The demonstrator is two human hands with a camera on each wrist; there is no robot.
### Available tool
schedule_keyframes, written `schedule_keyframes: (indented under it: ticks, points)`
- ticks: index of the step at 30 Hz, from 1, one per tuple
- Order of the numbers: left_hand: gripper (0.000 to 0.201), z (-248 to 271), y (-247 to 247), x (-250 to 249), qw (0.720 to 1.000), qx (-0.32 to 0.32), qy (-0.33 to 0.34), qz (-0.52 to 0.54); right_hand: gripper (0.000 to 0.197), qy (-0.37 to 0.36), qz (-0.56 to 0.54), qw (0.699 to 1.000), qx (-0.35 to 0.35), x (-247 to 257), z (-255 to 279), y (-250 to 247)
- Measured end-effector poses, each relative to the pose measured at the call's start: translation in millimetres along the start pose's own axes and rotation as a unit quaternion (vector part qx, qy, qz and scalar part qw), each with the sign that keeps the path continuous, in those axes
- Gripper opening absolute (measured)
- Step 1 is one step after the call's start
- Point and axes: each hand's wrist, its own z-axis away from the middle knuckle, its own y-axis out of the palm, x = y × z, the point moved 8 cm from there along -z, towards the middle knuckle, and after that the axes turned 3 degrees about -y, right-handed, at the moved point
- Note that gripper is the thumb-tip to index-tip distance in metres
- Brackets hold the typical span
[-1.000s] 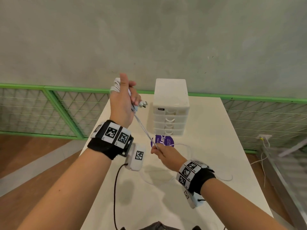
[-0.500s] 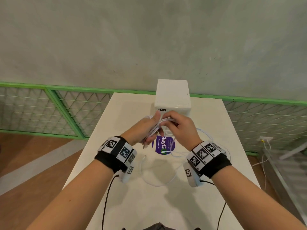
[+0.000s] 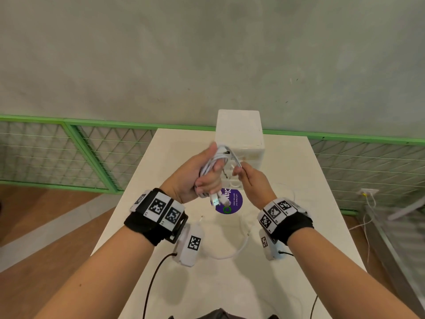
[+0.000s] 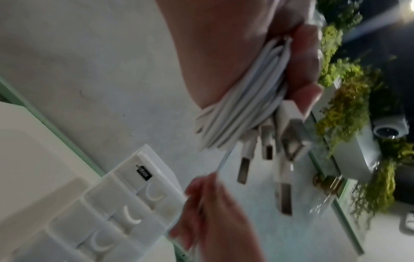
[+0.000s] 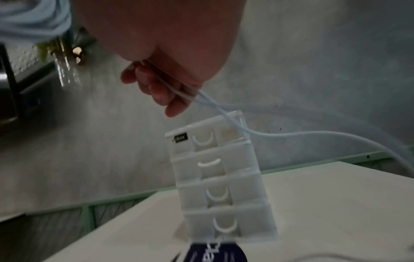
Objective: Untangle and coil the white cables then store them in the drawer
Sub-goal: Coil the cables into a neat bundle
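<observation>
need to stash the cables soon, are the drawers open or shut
Shut: all four fronts of the drawers sit flush, none pulled out, while the hands are busy with the cables.

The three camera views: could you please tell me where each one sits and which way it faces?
Head: worn on the head, looking forward and down at the white table; both forearms, left hand and right hand show.
Left wrist: looks along the left hand at the coiled white cables it grips; right hand fingertips show below.
Right wrist: looks along the right hand, whose fingers pinch a cable strand, toward the drawer unit.
Shared: all three show the drawer unit, all drawers closed.
</observation>
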Motion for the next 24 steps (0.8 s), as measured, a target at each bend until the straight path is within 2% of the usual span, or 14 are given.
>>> schedule_keyframes:
  ticks: [2, 5, 9, 11, 13, 15, 17, 18, 20, 22, 24]
  points:
    - [0.048, -3.3, 1.9, -20.6, 0.997, 0.010, 0.061, 0.055, 0.025, 0.047, 0.014, 0.997, 0.057, -14.4, 11.3, 18.7]
    - [0.046, -8.9, -0.7, -40.0, 0.988, -0.044, 0.127, 0.083, 0.017, 0.068, 0.011, 0.991, 0.115, -13.7, 27.7, 42.2]
    - [0.030, -12.1, -13.1, -42.8, 0.975, -0.154, 0.158, 0.037, 0.018, 0.049, 0.004, 0.984, 0.170, 6.4, 44.0, 66.5]
    - [0.023, -11.3, -19.6, -42.0, 0.968, -0.195, 0.160, -0.004, 0.020, 0.050, -0.002, 0.985, 0.168, 8.8, 47.4, 69.9]
    - [0.024, -8.5, -30.4, -43.4, 0.953, -0.241, 0.173, -0.063, 0.024, 0.062, -0.001, 0.983, 0.171, 6.5, 48.1, 71.3]
    - [0.022, -4.0, -46.2, -45.8, 0.929, -0.294, 0.196, -0.109, 0.024, 0.073, 0.011, 0.980, 0.183, 3.6, 50.0, 73.4]
    - [0.017, 4.5, -62.6, -47.4, 0.892, -0.362, 0.223, -0.155, 0.020, 0.063, 0.021, 0.981, 0.182, 6.3, 50.8, 73.6]
    - [0.015, 10.7, -66.8, -48.7, 0.863, -0.401, 0.231, -0.202, 0.020, 0.046, 0.026, 0.982, 0.179, 11.4, 50.0, 73.4]
    - [0.026, 19.6, -73.1, -47.4, 0.801, -0.456, 0.232, -0.312, 0.021, 0.002, 0.040, 0.985, 0.166, 25.4, 47.0, 70.2]
    - [0.028, 21.6, -77.6, -41.6, 0.766, -0.458, 0.220, -0.393, 0.025, -0.030, 0.044, 0.989, 0.139, 35.8, 42.6, 60.0]
    - [0.029, 18.6, -85.3, -34.6, 0.759, -0.437, 0.179, -0.448, 0.027, -0.054, 0.041, 0.992, 0.103, 41.6, 38.4, 44.3]
